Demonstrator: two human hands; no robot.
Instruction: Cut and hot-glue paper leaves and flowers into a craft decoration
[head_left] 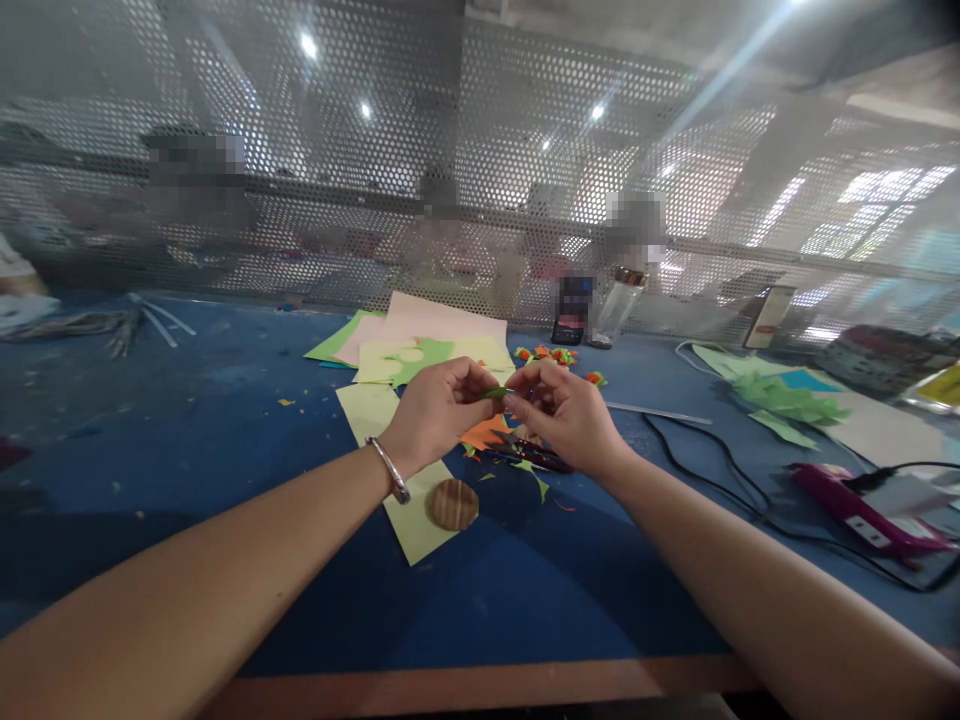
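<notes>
Between my fingertips is a small green paper piece. My left hand pinches it from one side, a silver bangle on that wrist. From the other side my right hand closes its thumb and fingers on it. Under the hands lie orange paper, dark-handled scissors and green scraps. A round brown striped disc rests on a pale yellow paper strip nearer to me. Small orange and green paper pieces sit in a cluster beyond my right hand.
Coloured paper sheets are stacked behind my hands. A phone and a glass bottle stand by the perforated metal screen. At right are a purple power strip, black cables and more green paper.
</notes>
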